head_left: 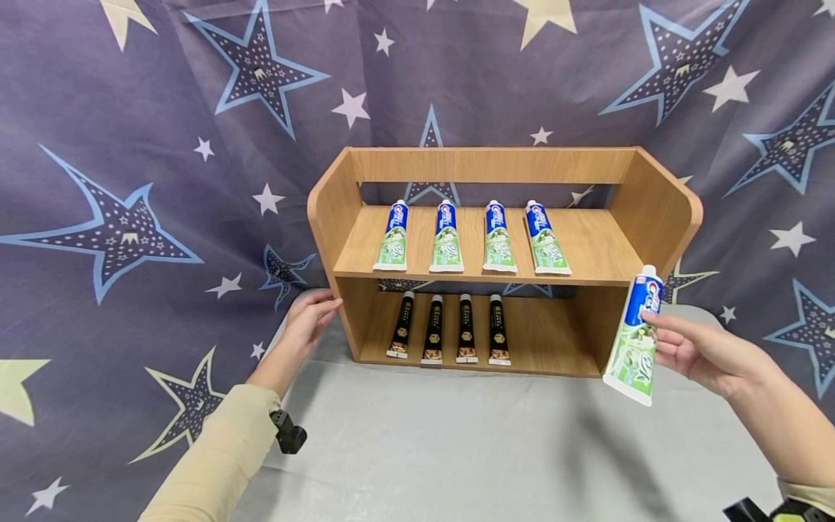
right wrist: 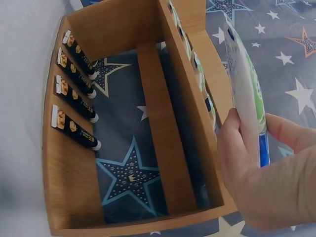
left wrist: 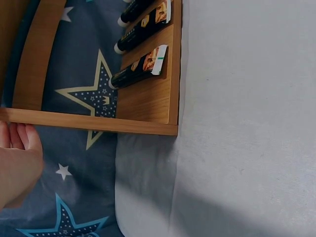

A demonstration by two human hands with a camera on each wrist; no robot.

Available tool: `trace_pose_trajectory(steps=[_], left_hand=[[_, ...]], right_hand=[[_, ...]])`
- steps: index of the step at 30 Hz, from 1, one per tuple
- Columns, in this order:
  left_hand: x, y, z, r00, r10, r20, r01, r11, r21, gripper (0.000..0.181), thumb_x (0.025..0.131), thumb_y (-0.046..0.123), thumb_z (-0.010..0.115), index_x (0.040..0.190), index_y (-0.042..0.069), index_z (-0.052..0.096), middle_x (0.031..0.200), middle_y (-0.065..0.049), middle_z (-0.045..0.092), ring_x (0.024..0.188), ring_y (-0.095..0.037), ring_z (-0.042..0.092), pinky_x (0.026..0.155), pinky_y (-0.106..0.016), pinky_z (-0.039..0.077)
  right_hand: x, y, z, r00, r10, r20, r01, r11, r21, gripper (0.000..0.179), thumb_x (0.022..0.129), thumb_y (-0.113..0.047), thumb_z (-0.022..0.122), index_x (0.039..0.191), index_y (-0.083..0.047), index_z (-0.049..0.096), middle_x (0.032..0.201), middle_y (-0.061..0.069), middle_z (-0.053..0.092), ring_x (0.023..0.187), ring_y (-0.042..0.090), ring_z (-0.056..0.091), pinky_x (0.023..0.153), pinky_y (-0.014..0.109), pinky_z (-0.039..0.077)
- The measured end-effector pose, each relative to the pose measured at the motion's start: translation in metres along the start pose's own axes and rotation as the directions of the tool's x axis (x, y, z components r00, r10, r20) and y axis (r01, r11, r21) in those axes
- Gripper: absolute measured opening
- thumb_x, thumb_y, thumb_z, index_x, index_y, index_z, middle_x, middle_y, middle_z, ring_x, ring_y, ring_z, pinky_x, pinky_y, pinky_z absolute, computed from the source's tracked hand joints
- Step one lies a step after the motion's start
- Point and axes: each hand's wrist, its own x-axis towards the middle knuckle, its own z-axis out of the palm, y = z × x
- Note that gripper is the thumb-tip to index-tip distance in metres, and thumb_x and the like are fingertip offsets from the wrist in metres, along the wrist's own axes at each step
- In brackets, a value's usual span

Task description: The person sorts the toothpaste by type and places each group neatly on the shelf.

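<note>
My right hand (head_left: 707,348) pinches a green, white and blue toothpaste tube (head_left: 636,337), cap end up, in front of the shelf's right side. The right wrist view shows this tube (right wrist: 249,94) edge-on between thumb and fingers. At the other end, my left hand (head_left: 309,319) rests its fingertips against the outer left side of the wooden shelf (head_left: 483,165); in the left wrist view the fingers (left wrist: 19,136) lie right at that panel. Several matching toothpaste tubes (head_left: 446,238) lie in a row on the upper board, caps to the back.
On the lower board lie several black tubes (head_left: 433,330) with white caps, left of its right-hand stretch of bare wood. The shelf stands on a table with a grey cloth (head_left: 430,442). Behind it hangs a dark star-patterned curtain (head_left: 196,181).
</note>
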Motion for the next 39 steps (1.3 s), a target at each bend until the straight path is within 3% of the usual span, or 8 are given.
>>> trace_pose_trajectory(steps=[6,10,14,19,21,26,35,39], left_hand=[[0.000,0.000,0.000,1.000,0.006,-0.004,-0.006,1.000,-0.009,0.022,0.090,-0.002,0.058,0.108,0.009,0.053,0.082,0.014,0.065,0.082,0.005,0.063,0.110,-0.023,0.042],[-0.001,-0.001,0.000,1.000,0.011,0.003,-0.011,1.000,-0.024,0.020,0.089,-0.002,0.060,0.102,0.012,0.055,0.081,0.013,0.066,0.083,0.005,0.064,0.097,-0.014,0.050],[0.000,0.000,0.001,1.000,0.005,0.001,-0.005,1.000,-0.012,0.020,0.090,-0.001,0.059,0.103,0.012,0.055,0.081,0.014,0.066,0.082,0.006,0.063,0.084,-0.009,0.053],[0.000,0.001,0.001,1.000,-0.009,-0.004,0.009,1.000,0.005,0.028,0.089,-0.001,0.060,0.115,0.008,0.052,0.083,0.015,0.065,0.086,0.007,0.062,0.094,-0.012,0.051],[0.000,0.001,0.001,1.000,-0.012,-0.002,0.012,1.000,0.011,0.030,0.089,0.000,0.061,0.117,0.007,0.052,0.083,0.016,0.065,0.086,0.007,0.062,0.089,-0.010,0.052],[-0.001,0.001,0.001,1.000,-0.010,0.003,0.010,1.000,0.009,0.024,0.090,0.001,0.059,0.112,0.009,0.053,0.080,0.016,0.065,0.081,0.007,0.063,0.080,-0.007,0.053],[-0.003,0.002,0.002,1.000,0.025,0.007,-0.025,1.000,0.008,0.026,0.091,-0.003,0.056,0.117,0.003,0.050,0.082,0.014,0.064,0.081,0.006,0.062,0.096,-0.013,0.050],[-0.003,0.001,0.002,1.000,0.013,0.003,-0.013,1.000,0.004,0.020,0.091,-0.002,0.057,0.108,0.008,0.054,0.082,0.014,0.064,0.081,0.006,0.063,0.089,-0.011,0.052]], right_hand=[[0.005,-0.016,0.011,0.996,0.018,-0.085,-0.022,0.998,-0.052,0.015,0.098,-0.022,0.055,0.089,-0.018,0.067,0.091,-0.002,0.073,0.085,0.013,0.071,0.079,0.028,0.061],[0.009,-0.027,0.017,0.991,0.036,-0.131,-0.041,0.999,-0.030,0.013,0.096,-0.023,0.059,0.086,-0.018,0.065,0.089,-0.001,0.074,0.083,0.015,0.072,0.078,0.029,0.062],[0.013,-0.037,0.021,0.988,0.040,-0.151,-0.044,0.999,-0.021,0.006,0.095,-0.023,0.060,0.096,-0.017,0.058,0.088,-0.001,0.073,0.083,0.014,0.072,0.078,0.029,0.062],[0.019,-0.050,0.026,0.984,0.040,-0.176,-0.046,0.998,-0.031,0.024,0.094,-0.023,0.062,0.111,-0.017,0.046,0.086,-0.002,0.073,0.081,0.013,0.071,0.077,0.028,0.062],[0.021,-0.055,0.027,0.982,0.042,-0.185,-0.050,0.998,-0.036,0.032,0.093,-0.023,0.062,0.117,-0.018,0.042,0.085,-0.003,0.072,0.081,0.012,0.071,0.077,0.027,0.062],[0.028,-0.066,0.031,0.975,0.051,-0.214,-0.064,0.996,-0.054,0.047,0.092,-0.023,0.064,0.126,-0.022,0.032,0.082,-0.005,0.070,0.079,0.009,0.070,0.077,0.025,0.061],[0.044,-0.084,0.039,0.963,0.039,-0.266,-0.063,0.995,-0.082,0.092,0.089,-0.026,0.068,0.150,-0.029,0.000,0.076,-0.007,0.065,0.075,0.005,0.067,0.074,0.019,0.060],[0.051,-0.087,0.043,0.957,0.030,-0.290,-0.065,0.992,-0.110,0.099,0.088,-0.028,0.068,0.152,-0.027,-0.009,0.089,-0.010,0.058,0.076,0.002,0.062,0.073,0.018,0.058]])
